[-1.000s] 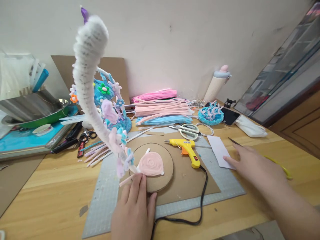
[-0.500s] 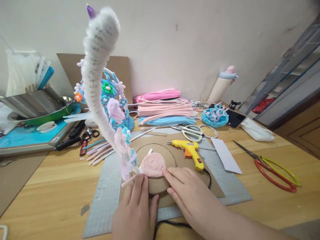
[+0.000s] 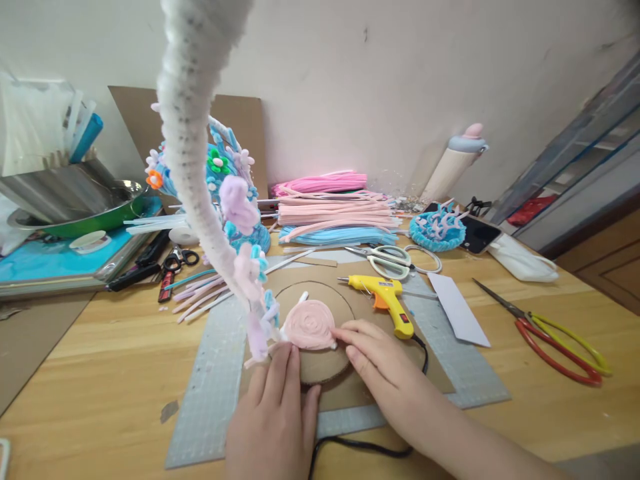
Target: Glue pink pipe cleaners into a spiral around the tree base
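Note:
A flat pink pipe-cleaner coil (image 3: pixel 311 325) lies on a round cardboard disc (image 3: pixel 325 367), with white ends peeking out at its edge. My left hand (image 3: pixel 273 410) rests on the disc's near left side, fingers stretched forward to the coil's lower left edge, thumb apart by the rim. The fingertips of my right hand (image 3: pixel 383 367), extended, touch the coil's right edge. A tall curved white fuzzy stem (image 3: pixel 193 167) with lilac and blue pipe-cleaner flowers rises beside the coil's left side; the join is partly hidden by my left fingers.
Right of the disc lie a yellow glue gun (image 3: pixel 385 297), pale-handled scissors (image 3: pixel 389 262) and red-and-yellow-handled scissors (image 3: pixel 555 343). A grey cutting mat (image 3: pixel 200 413) lies beneath cardboard. Bundled pipe cleaners (image 3: pixel 337 212) sit by the wall; a metal bowl (image 3: pixel 65 193) stands at left.
My right fingertips have slid slightly along the coil's right edge, and a white end now shows at its lower right. The view has shifted, cutting off the stem's top.

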`<state>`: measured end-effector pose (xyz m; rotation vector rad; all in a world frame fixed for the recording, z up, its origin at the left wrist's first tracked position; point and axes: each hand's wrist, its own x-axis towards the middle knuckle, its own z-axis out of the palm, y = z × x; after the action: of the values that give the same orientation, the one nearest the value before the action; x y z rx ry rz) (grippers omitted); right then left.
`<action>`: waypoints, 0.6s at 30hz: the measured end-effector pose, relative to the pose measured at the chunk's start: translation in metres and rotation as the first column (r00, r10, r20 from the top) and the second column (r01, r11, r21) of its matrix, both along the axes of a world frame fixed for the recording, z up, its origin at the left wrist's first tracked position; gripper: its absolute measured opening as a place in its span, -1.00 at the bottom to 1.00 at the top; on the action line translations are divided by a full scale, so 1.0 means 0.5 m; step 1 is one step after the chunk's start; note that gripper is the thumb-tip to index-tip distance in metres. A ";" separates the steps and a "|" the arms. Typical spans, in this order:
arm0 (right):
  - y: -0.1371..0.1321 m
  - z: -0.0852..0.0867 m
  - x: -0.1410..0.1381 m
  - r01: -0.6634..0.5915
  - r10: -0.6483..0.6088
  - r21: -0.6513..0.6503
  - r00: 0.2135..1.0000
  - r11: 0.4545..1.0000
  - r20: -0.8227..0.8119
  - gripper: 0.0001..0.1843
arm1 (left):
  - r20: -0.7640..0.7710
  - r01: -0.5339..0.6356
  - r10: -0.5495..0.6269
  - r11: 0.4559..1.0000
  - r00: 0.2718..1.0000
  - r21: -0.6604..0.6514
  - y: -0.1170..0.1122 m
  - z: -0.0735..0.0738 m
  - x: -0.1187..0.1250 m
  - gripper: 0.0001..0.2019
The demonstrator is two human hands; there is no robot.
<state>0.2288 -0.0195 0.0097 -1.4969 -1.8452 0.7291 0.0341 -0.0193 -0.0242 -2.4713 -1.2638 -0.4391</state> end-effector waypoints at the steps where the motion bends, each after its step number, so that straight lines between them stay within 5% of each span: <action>1: 0.004 -0.001 0.002 0.009 -0.010 -0.017 0.999 1.000 -0.041 -0.69 | -0.001 0.004 -0.004 1.000 1.000 -0.001 0.000 0.000 0.001 -0.63; 6: 0.025 0.009 0.007 0.147 -0.149 -0.088 0.989 0.985 -0.006 -0.92 | 0.063 -0.002 0.000 0.999 0.998 0.035 -0.001 0.006 0.009 -0.62; 10: 0.032 0.028 0.014 0.142 -0.150 0.063 0.980 0.988 0.129 -0.57 | 0.095 0.001 -0.006 0.999 0.995 0.049 0.001 0.010 0.011 -0.59; 18: 0.003 0.035 0.015 -0.319 0.260 0.209 0.928 0.924 0.268 -0.87 | 0.076 0.018 -0.022 0.999 0.997 0.049 0.001 0.010 0.009 -0.61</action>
<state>0.2364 -0.0179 0.0271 -1.1998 -2.2803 0.4410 0.0384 -0.0188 -0.0195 -2.4500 -1.2438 -0.5681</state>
